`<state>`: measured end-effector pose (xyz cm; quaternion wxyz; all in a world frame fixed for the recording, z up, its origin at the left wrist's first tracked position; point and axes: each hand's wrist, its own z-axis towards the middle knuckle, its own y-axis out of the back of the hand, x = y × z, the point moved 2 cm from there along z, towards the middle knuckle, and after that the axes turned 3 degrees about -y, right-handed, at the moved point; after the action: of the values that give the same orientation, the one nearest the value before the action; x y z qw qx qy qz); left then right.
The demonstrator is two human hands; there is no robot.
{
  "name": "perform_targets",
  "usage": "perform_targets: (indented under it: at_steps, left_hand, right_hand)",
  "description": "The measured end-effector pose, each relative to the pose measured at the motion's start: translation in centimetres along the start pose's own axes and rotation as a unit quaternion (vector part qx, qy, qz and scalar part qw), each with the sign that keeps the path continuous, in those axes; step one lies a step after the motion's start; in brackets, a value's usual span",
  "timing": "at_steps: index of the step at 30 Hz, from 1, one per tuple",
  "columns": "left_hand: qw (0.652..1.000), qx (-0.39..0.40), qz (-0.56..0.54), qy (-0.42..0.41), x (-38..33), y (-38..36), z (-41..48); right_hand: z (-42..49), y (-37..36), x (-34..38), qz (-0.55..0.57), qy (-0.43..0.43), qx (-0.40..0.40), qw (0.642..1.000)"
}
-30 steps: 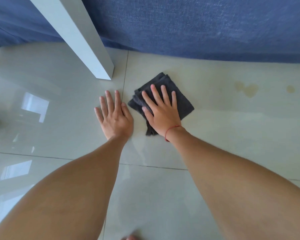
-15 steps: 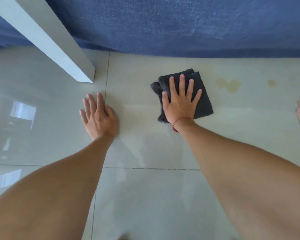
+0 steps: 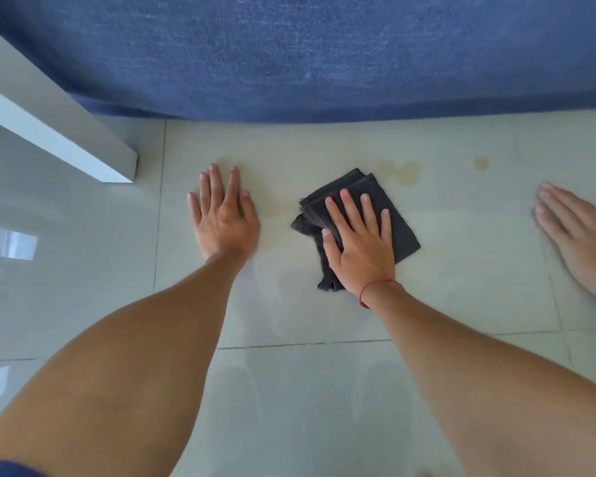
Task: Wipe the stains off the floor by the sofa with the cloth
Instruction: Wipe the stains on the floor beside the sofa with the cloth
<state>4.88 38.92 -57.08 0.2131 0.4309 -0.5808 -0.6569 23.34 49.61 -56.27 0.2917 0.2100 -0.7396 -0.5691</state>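
A dark grey folded cloth (image 3: pixel 398 223) lies on the pale tiled floor (image 3: pixel 324 390). My right hand (image 3: pixel 358 247), with a red string on the wrist, presses flat on it with fingers spread. A yellowish stain (image 3: pixel 401 170) sits just beyond the cloth's far right corner. A smaller spot (image 3: pixel 480 163) lies further right. My left hand (image 3: pixel 224 218) rests flat on the bare floor to the left of the cloth, holding nothing. The blue sofa (image 3: pixel 324 56) runs along the far side.
A white furniture leg (image 3: pixel 59 125) slants down to the floor at the far left, beside the sofa. Another hand (image 3: pixel 578 235) lies flat on the floor at the right edge. Grout lines cross the tiles; window glare shows on the left.
My right hand has slid the cloth to the right, close up to the yellowish stain. My left hand has crossed the grout line to the right. A hand at the right edge has come into view.
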Motion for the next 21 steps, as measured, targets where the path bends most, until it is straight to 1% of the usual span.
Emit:
perform_targets:
  at_steps: [2, 4, 8, 10, 13, 16, 21]
  left_hand:
    - [1.0, 0.001, 0.0, -0.002, 0.1, 0.0, 0.0]
    - [1.0, -0.002, 0.005, -0.003, 0.1, -0.1, -0.1]
    - [1.0, -0.007, 0.008, -0.004, 0.3, -0.1, 0.1]
    - [1.0, -0.004, 0.011, -0.007, 0.3, -0.2, 0.1]
    - [1.0, -0.008, 0.01, -0.008, 0.3, -0.3, 0.1]
    - [1.0, -0.008, 0.005, -0.006, 0.3, -0.3, 0.2]
    - [1.0, -0.003, 0.013, -0.003, 0.1, -0.2, 0.1]
  right_hand:
    - [1.1, 0.6, -1.7, -0.008, -0.022, -0.002, 1.0]
    - [2.3, 0.9, -1.8, -0.012, -0.043, -0.01, 0.999]
    - [5.0, 0.5, 0.4, -0.007, -0.09, -0.019, 0.996]
    - [6.0, 0.2, 1.8, -0.003, -0.099, -0.019, 0.995]
    - [6.7, 0.0, 3.8, 0.006, -0.089, -0.02, 0.996]
    - [6.2, -0.3, 5.2, 0.008, -0.057, -0.021, 0.998]
    - [4.3, -0.6, 4.6, 0.011, 0.014, -0.027, 0.999]
